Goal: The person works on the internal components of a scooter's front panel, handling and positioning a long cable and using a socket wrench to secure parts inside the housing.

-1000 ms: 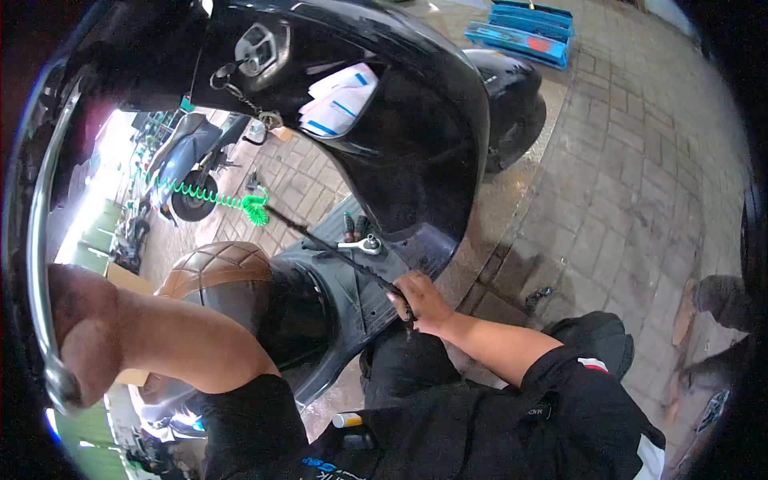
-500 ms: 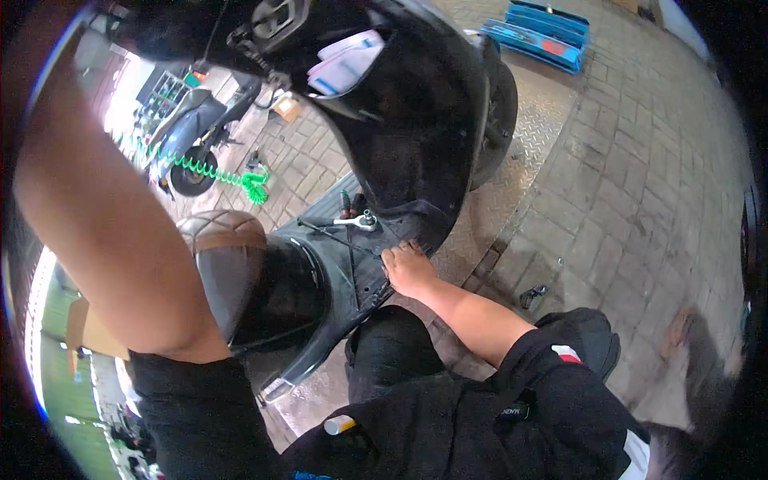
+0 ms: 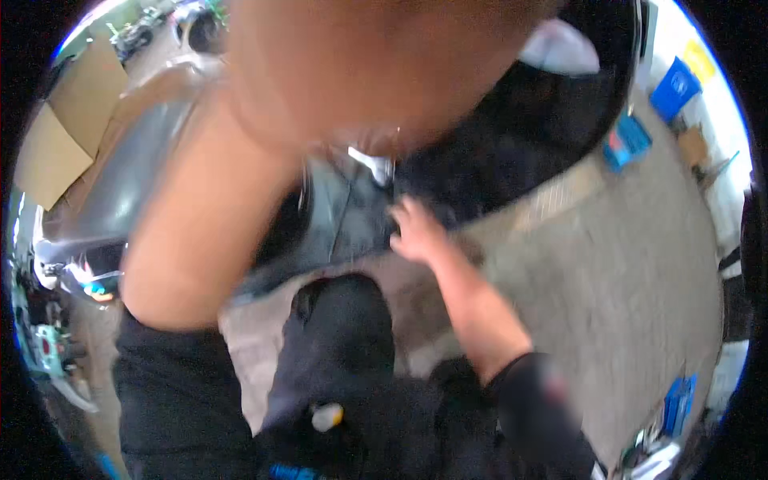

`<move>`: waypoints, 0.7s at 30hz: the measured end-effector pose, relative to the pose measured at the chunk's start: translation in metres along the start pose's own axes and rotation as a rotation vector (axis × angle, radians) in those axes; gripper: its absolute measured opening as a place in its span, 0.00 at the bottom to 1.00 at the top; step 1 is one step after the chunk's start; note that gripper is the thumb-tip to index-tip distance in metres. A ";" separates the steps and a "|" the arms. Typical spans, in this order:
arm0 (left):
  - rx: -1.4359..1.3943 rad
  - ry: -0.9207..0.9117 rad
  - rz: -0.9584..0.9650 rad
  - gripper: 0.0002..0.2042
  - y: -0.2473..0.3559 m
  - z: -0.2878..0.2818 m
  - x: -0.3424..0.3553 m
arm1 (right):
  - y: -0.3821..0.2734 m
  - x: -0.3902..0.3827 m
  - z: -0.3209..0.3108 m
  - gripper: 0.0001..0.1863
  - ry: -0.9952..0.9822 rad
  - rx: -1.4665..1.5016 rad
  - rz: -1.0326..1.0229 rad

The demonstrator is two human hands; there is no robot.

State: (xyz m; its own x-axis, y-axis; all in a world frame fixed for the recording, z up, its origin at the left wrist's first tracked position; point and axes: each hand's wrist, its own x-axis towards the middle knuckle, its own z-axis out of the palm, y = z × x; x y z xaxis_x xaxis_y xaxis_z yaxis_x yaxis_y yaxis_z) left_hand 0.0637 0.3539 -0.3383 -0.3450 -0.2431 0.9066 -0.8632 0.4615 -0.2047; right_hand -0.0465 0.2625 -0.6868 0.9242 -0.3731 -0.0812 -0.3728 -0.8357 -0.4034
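Observation:
My left hand is raised close to the camera, large and smeared by motion, so its fingers cannot be made out. It hides much of the scooter's front. My right hand is at the edge of the black scooter's footboard, fingers spread, with nothing visible in them. Whether its fingertips touch the board is too blurred to tell. A silver ratchet wrench lies on the footboard, between my two hands and partly covered by the left one.
The scooter's dark seat is at left, with cardboard beyond it. A whitish cloth sits in the front panel. A blue toolbox and a blue bin stand at far right. Paved floor spreads to the right.
My left hand has come down and rightward into view, in front of the scooter. The right hand has lifted or loosened from the footboard edge, its fingers spreading. The whole view has turned.

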 end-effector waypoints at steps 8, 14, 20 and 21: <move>0.094 -0.580 -1.123 0.17 0.051 0.014 -0.330 | 0.063 0.048 0.015 0.18 0.204 -0.083 0.230; 0.117 -0.749 -1.058 0.32 0.071 0.025 -0.385 | 0.054 0.070 0.024 0.13 0.169 -0.226 0.261; 0.177 -0.800 -1.129 0.32 0.071 0.029 -0.395 | 0.051 0.068 0.028 0.14 0.171 -0.298 0.242; 0.168 -0.784 -1.134 0.30 0.070 0.029 -0.394 | 0.051 0.067 0.029 0.14 0.182 -0.294 0.247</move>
State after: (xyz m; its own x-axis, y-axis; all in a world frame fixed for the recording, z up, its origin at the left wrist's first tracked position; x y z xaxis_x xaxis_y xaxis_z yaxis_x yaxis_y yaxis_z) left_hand 0.1283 0.4575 -0.7206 0.4998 -0.8481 0.1759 -0.8224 -0.4010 0.4035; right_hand -0.0009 0.2066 -0.7391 0.7843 -0.6197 0.0305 -0.6133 -0.7818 -0.1128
